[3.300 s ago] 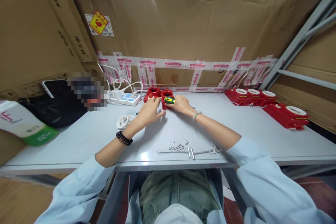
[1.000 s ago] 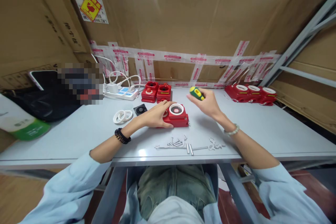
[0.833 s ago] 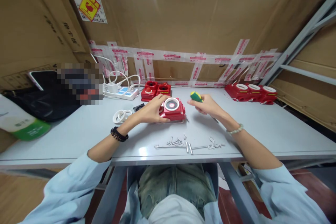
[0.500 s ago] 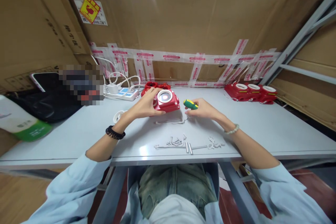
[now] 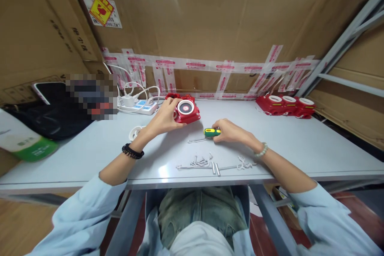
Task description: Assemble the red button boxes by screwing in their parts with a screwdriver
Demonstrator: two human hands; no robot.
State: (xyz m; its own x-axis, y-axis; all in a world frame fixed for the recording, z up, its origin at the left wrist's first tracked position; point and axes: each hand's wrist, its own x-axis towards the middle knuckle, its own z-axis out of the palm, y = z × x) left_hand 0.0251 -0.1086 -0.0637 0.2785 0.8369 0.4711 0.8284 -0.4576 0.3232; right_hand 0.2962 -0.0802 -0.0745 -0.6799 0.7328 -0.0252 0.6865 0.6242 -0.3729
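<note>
My left hand [image 5: 167, 119] grips a red housing [image 5: 189, 117] with a white ring around a dark round window, its face tilted up. Another red part lies partly hidden behind that hand. In my right hand [image 5: 227, 131] is a green and yellow screwdriver handle [image 5: 212, 132], held low over the table. A thin metal rod with cord [image 5: 197, 140] lies just left of my right fingers. Nearer the table's front edge are several screws [image 5: 200, 161], two short metal pins [image 5: 215, 169] and another rod with white cord [image 5: 231, 167]. A white ring [image 5: 135, 133] rests beside my left wrist.
Several red housings [image 5: 283, 106] with white rings stand at the back right. A white power strip [image 5: 141, 107] with cables is at the back left, near a black bag [image 5: 60, 120] and a green-white packet [image 5: 33, 144]. Cardboard [image 5: 195, 16] rises behind the table.
My left hand has drawn the red housing slightly left, and its window now looks darker. My right hand has moved down with the screwdriver, whose handle has turned nearly level.
</note>
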